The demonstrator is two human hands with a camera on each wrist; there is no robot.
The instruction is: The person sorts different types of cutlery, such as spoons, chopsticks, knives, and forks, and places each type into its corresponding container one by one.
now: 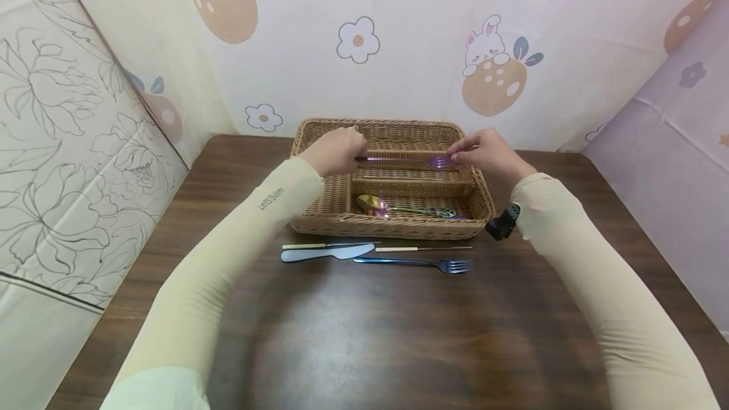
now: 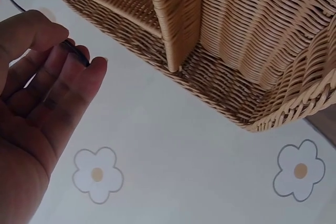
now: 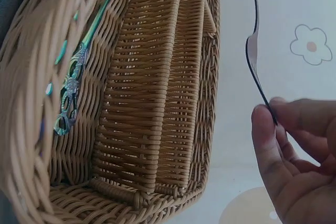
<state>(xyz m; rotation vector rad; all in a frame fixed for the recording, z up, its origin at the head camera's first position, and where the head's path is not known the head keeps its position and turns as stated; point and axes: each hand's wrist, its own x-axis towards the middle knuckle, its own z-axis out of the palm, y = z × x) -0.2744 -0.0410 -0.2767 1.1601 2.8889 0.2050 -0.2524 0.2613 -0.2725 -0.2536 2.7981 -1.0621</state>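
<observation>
Both hands hold a purple fork [image 1: 405, 160] level over the middle compartment of a wicker cutlery basket [image 1: 393, 228]. My left hand [image 1: 348, 148] pinches its handle end; in the left wrist view the fingertips of this hand [image 2: 79, 59] close on the dark tip of the handle. My right hand [image 1: 462, 155] pinches the tine end. The right wrist view shows the fork [image 3: 253, 51] edge-on, running up from the right hand [image 3: 273, 116]. A gold spoon [image 1: 373, 203] with an ornate green handle [image 3: 79, 66] lies in the basket's front compartment.
On the brown table [image 1: 364, 334] in front of the basket lie a blue-white knife [image 1: 327, 253], two pale chopsticks [image 1: 423, 248] and a blue fork [image 1: 416, 263]. Patterned cloth walls [image 1: 398, 49] close in the back and both sides.
</observation>
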